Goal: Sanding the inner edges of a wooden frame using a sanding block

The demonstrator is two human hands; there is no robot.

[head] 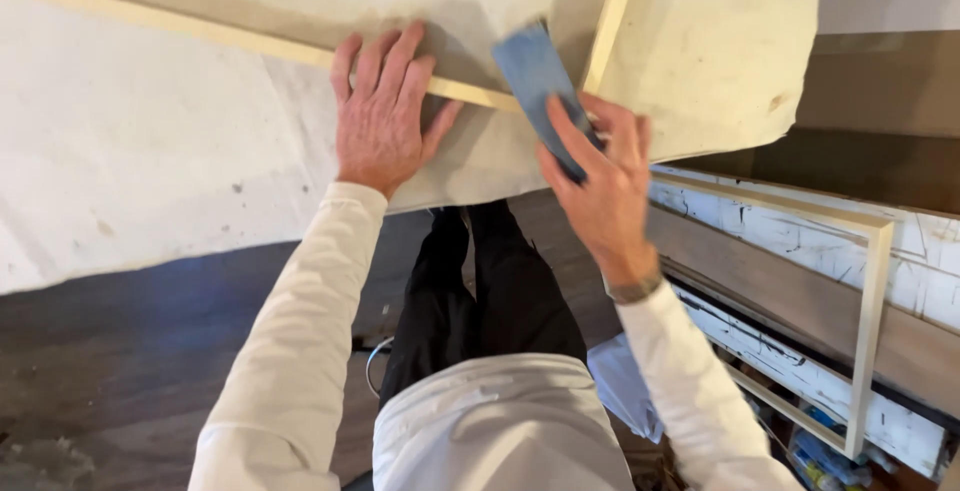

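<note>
While our left hand (380, 111) presses flat, fingers spread, on the wooden frame (250, 43), our right hand (600, 186) grips a blue sanding block (535, 81) against it.

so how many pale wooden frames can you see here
2. One frame lies on the cloth-covered table under the left hand and right hand; another frame leans at lower right. More may be hidden.

My right hand (600, 176) is covering the lower end of the blue sanding block (535, 81); its motion blur is softening the edges. My left hand (385, 116) is hiding part of the wooden strip (240, 41). The frame's top edge is cutting off the second strip (610, 21). Shelf contents at lower right are reading too small to identify.
</note>
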